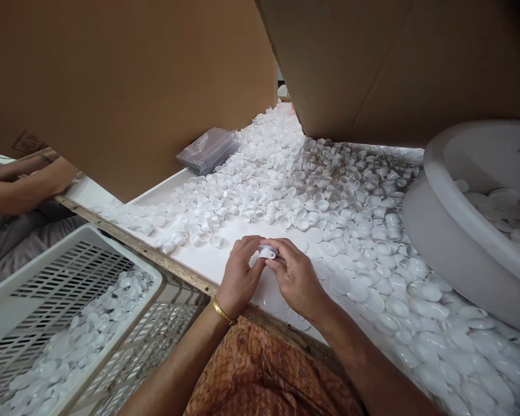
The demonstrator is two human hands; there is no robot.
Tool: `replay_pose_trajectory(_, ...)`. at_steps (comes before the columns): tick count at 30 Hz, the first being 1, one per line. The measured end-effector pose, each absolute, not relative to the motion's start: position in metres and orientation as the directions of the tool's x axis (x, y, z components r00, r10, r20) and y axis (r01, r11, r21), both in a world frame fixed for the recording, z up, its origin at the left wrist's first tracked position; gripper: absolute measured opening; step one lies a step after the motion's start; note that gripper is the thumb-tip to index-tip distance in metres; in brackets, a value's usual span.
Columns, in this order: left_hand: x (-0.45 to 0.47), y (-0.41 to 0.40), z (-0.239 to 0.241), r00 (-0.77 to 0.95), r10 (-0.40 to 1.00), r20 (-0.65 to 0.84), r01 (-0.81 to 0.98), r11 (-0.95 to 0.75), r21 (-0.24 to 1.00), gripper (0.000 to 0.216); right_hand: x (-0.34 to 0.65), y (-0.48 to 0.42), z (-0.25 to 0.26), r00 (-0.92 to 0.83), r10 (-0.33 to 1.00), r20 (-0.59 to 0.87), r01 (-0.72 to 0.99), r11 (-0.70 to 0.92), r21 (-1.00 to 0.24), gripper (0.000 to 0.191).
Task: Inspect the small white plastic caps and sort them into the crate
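Between the fingertips of both hands, above the table's near edge, is a small white plastic cup with a tiny ring handle. A flat disc seems to be pressed against it, but the fingers hide part of this. My left hand, with a gold bangle at the wrist, grips the cup from the left. My right hand pinches it from the right. Beyond the hands spreads a heap of similar small white cups. Flat white oval discs lie scattered to the right of my right hand.
A large pale tub with white discs inside stands at right. Below the table at left is a slotted plastic crate partly filled with white pieces. Cardboard sheets rise behind. A plastic-wrapped packet lies by the heap. Another person's arm shows at far left.
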State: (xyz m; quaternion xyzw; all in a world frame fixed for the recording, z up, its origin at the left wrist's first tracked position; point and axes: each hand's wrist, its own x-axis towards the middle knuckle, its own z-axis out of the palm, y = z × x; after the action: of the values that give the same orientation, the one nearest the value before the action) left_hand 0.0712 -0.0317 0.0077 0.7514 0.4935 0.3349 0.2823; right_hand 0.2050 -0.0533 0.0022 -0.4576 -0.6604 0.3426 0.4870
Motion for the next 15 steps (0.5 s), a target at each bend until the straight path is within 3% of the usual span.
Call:
replay_pose_trajectory(3, 0.074, -0.035, 0.006, 0.261, 0.938, 0.228, 0.625, -0.345, 0.7, 0.017, 0.204, -0.054, 0.002, -0.079, 0.94, 0.332, 0.273, 0.341, -0.9, 0.033)
replay_pose_trajectory(15, 0.089, -0.042, 0.007, 0.171, 0.959, 0.227, 0.513, -0.283, 0.811, 0.016, 0.203, -0.06, 0.006, 0.032, 0.927, 0.374, 0.424, 0.327, -0.845, 0.03)
